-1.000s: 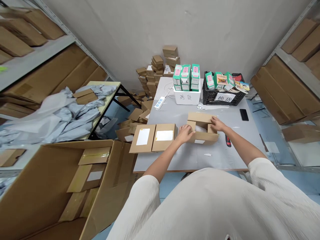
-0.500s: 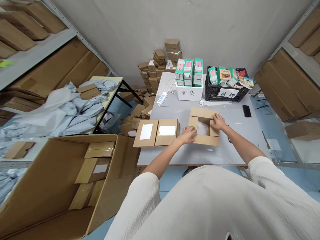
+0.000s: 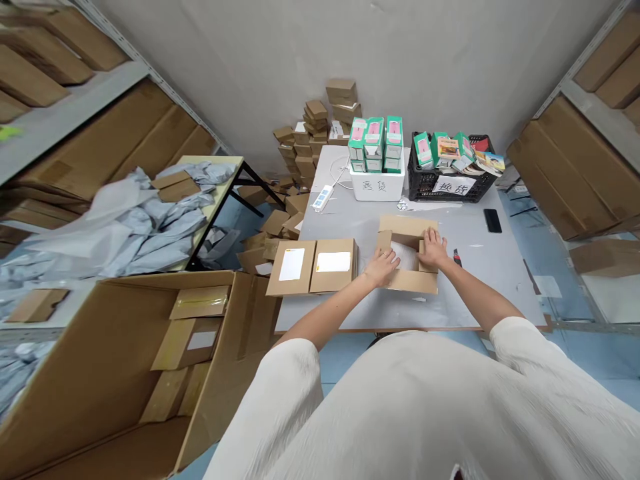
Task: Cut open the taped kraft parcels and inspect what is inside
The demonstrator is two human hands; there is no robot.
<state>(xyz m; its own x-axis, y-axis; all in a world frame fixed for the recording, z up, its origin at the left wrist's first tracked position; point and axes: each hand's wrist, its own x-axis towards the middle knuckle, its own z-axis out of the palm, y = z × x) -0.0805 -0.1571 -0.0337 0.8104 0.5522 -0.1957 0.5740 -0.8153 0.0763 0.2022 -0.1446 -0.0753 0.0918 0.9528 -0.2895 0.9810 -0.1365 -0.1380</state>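
The left hand (image 3: 382, 268) and right hand (image 3: 433, 247) rest apart on an open cardboard box (image 3: 413, 283), white wrapping (image 3: 404, 257) between them; whether they grip its flaps is hard to tell. Two flat cardboard boxes (image 3: 299, 283) lie just left of the left hand.

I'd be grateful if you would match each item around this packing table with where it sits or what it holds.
Things:
1. open cardboard box
2. black smartphone
3. white power strip
4. black plastic crate

Places or states:
A. Left of the white box
B. Holding green cartons and printed cards
C. Between the left hand and right hand
D. Lying flat on the grey table

Pairs: 1-C; 2-D; 3-A; 4-B
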